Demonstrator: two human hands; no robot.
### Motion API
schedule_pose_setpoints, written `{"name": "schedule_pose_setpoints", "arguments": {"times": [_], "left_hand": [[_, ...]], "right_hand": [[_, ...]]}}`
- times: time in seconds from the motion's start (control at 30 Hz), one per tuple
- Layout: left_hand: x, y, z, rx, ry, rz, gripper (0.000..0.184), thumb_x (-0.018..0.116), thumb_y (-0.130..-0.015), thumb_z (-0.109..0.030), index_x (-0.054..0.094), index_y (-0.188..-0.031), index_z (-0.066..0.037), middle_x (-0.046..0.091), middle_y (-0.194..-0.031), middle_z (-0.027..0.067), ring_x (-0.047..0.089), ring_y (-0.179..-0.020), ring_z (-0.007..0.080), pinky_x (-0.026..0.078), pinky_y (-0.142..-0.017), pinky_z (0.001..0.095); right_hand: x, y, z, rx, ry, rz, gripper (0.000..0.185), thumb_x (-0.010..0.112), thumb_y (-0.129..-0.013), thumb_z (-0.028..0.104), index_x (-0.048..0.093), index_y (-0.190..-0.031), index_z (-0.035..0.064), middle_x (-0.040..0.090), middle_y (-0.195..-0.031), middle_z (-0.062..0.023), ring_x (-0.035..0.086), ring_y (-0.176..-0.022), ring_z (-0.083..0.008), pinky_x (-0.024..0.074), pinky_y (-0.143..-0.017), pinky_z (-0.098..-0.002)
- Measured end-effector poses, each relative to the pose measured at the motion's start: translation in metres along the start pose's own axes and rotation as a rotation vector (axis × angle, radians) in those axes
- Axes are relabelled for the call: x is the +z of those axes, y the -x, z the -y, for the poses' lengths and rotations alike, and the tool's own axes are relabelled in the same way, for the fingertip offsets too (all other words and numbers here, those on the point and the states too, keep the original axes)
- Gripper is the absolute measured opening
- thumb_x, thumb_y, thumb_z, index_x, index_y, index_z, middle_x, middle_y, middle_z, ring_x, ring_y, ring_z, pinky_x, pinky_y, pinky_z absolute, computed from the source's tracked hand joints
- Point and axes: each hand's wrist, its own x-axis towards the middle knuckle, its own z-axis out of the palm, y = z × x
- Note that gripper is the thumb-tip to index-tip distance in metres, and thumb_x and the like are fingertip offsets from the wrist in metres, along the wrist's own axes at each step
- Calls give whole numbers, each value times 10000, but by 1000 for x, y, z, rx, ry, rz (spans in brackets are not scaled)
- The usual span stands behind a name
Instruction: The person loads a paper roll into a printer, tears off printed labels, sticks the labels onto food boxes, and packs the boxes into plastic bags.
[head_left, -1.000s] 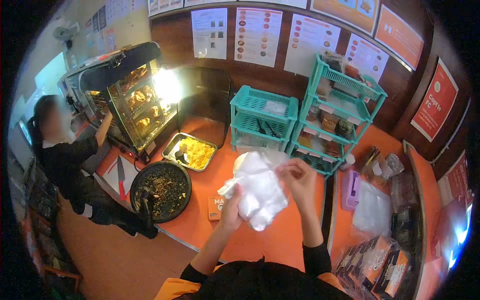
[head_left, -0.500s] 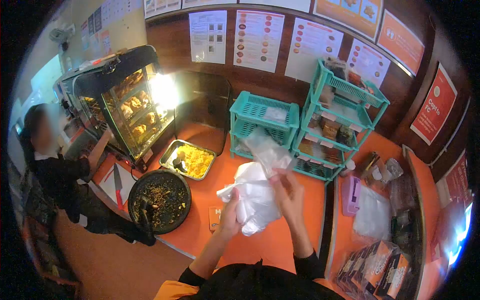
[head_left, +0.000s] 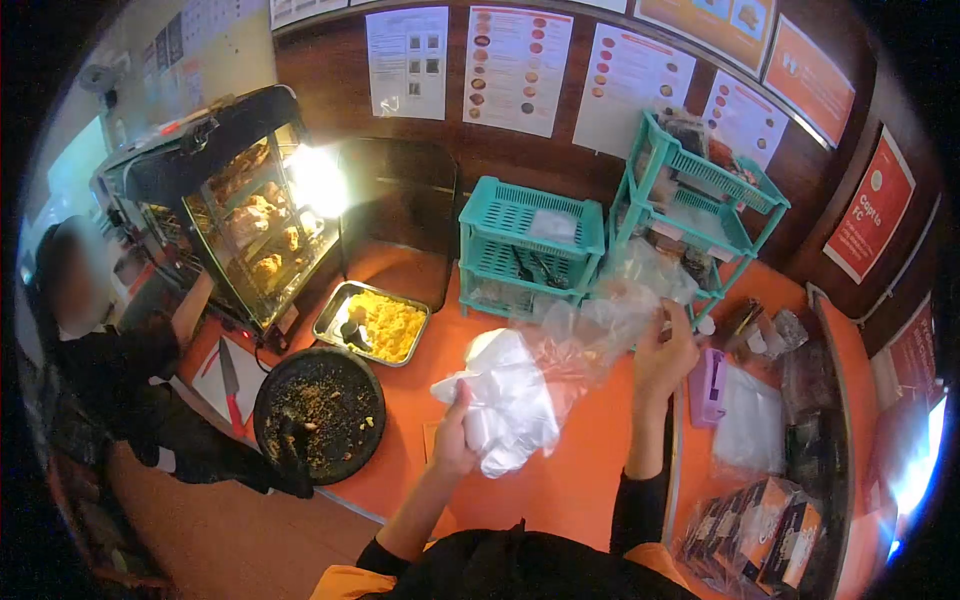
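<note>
In the middle of the head view, my left hand (head_left: 456, 440) is closed around the lower left of a white, folded plastic bundle (head_left: 505, 405). To the right, my right hand (head_left: 664, 355) pinches the upper end of a clear plastic bag (head_left: 625, 305). The clear bag stretches from those fingers down toward the bundle, where it is blurred and overlaps it. I cannot tell whether bag and bundle are joined. Both are held above the orange counter (head_left: 420, 400), in front of the smaller green rack (head_left: 530, 240).
Left of my hands are a tray of yellow food (head_left: 385, 325), a black stone mortar (head_left: 320, 410), a knife (head_left: 229, 375) and a lit display case (head_left: 240, 220). A co-worker (head_left: 120, 350) stands beside the case. On the right are a taller green rack (head_left: 715, 205), a purple box (head_left: 708, 388) and packaged boxes (head_left: 755, 530).
My right hand has moved right and up, drawing the clear plastic bag out away from the white bundle. My left hand stays near the same place with the bundle.
</note>
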Motion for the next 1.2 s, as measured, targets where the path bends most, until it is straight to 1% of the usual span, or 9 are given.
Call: {"name": "schedule_pose_setpoints", "arguments": {"times": [0.03, 0.1, 0.17, 0.3, 0.47, 0.53, 0.7, 1.03, 1.2], "left_hand": [[-1, -3, 0, -1, 4, 3, 566, 448, -1017, -457, 400, -1390, -34, 554, -1310, 149, 568, -1202, 298, 473, -1024, 463], [-4, -5, 1, -14, 23, -5, 566, 451, -1016, -456, 400, -1394, -37, 554, -1315, 146, 575, -1191, 295, 468, -1029, 465], [-5, -7, 1, -16, 22, -8, 566, 456, -1014, -453, 401, -1395, -37, 553, -1319, 144, 574, -1193, 290, 468, -1030, 463], [-9, -4, -5, -50, -35, -34, 562, 485, -1008, -435, 400, -1399, -41, 545, -1336, 141, 560, -1214, 284, 462, -1034, 463], [-10, -3, -11, -26, -73, -52, 559, 518, -999, -418, 404, -1400, -45, 535, -1348, 145, 546, -1229, 293, 456, -1039, 475], [-8, -4, -10, -33, -39, -51, 556, 528, -995, -413, 408, -1398, -49, 535, -1347, 145, 547, -1226, 296, 455, -1039, 479], [-2, -11, -7, -36, -2, -105, 551, 532, -992, -422, 421, -1389, -56, 549, -1331, 149, 563, -1207, 300, 461, -1031, 483], [-3, -4, -11, -46, -15, -37, 614, 436, -1014, -476, 366, -1430, -31, 520, -1365, 160, 532, -1252, 307, 436, -1056, 486], [-7, -7, -11, -45, 68, 12, 605, 431, -1013, -481, 373, -1421, -37, 515, -1372, 150, 523, -1257, 309, 426, -1062, 490]], "right_hand": [[-5, 8, 18, 120, -103, 148, 213, 648, -850, 41, 660, -1057, -6, 698, -875, -164, 693, -771, -252, 531, -701, -316], [12, 43, 25, -72, -221, 209, 230, 669, -860, 91, 653, -1072, 4, 697, -857, -148, 691, -795, -237, 535, -731, -320], [18, 75, 38, 222, -464, 546, 273, 738, -831, 140, 655, -1058, 12, 697, -843, -123, 685, -791, -200, 543, -730, -326], [37, 82, 13, 274, -537, 730, 293, 814, -736, 118, 678, -976, 21, 691, -800, -65, 650, -731, -129, 521, -663, -281], [32, 21, -17, 133, -303, 434, 245, 743, -737, 57, 689, -973, 20, 688, -821, -72, 641, -704, -150, 484, -611, -296], [31, 14, -1, -337, 285, -26, 243, 672, -760, 22, 690, -1001, 16, 696, -861, -107, 662, -744, -197, 500, -645, -319], [52, 96, 30, 382, -706, 714, 164, 688, -890, 98, 676, -1028, 12, 705, -884, -66, 654, -785, -123, 514, -669, -278], [41, 55, -1, 295, -658, 724, 79, 690, -844, 54, 738, -848, -8, 695, -751, -18, 610, -664, -64, 495, -621, -239], [29, 3, -30, 346, -517, 550, 124, 666, -851, 66, 725, -934, -5, 697, -783, -38, 605, -678, -68, 493, -640, -246]]}}
